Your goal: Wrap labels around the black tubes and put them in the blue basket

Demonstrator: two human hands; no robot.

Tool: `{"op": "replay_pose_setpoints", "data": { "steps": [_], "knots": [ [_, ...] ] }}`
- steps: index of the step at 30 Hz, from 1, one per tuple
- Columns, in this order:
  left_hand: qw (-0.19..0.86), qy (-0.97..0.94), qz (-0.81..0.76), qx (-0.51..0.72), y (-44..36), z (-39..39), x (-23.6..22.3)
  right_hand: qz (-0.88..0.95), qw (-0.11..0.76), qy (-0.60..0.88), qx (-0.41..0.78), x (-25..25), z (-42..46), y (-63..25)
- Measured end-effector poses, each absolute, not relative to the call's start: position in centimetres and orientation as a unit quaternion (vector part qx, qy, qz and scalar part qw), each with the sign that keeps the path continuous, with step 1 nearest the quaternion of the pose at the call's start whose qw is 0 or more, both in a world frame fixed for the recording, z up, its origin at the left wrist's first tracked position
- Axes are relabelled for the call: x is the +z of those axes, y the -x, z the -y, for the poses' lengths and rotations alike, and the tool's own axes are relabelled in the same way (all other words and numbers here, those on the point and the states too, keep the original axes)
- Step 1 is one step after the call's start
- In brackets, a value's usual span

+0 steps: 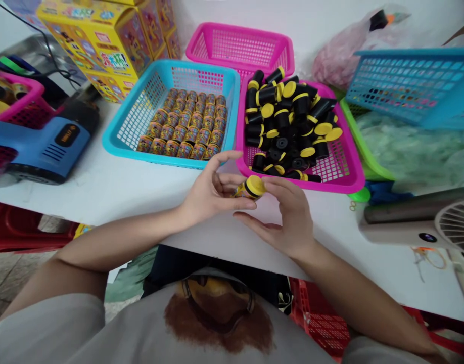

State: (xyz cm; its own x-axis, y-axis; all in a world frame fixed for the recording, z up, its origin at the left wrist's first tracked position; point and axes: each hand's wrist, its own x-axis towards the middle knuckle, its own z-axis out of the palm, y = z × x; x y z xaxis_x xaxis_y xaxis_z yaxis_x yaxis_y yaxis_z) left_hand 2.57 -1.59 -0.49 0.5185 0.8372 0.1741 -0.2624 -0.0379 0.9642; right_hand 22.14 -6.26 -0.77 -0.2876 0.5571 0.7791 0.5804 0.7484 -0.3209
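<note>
Now: left hand (213,194) fingers partly spread, gripping a yellow-capped canister (251,188); right hand (288,217) fingers pressed together over its cap (255,185), just below the pink basket (343,174).

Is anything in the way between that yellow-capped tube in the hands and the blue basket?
Only the left hand: its fingers curl round the yellow-capped tube on the side facing the blue basket. No other object sits between them.

Bright, even light, soft shadows, and wide-angle distortion bending the edges.
</note>
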Motion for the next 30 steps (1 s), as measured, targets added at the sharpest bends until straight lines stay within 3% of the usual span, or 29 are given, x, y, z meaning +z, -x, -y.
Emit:
{"op": "replay_pose_setpoints", "data": {
  "steps": [5,15,24,30],
  "knots": [
    [0.694,-0.595,-0.153,0.374,-3.6,2.5,-1.7,0.822,0.459,0.332,-0.059,-0.5,6.6,-21.7],
    [0.593,-0.682,-0.159,0.397,-3.7,2.8,-1.4,0.829,0.455,0.304,-0.113,-1.0,6.4,-21.4],
    [0.733,-0.612,-0.082,0.286,-3.2,2.6,-1.0,0.837,0.473,0.263,-0.083,-0.7,6.4,-21.5],
    [0.592,-0.699,-0.127,0.382,-3.7,2.7,-1.9,0.850,0.440,0.253,-0.142,-1.6,6.1,-21.8]
  ]
}}
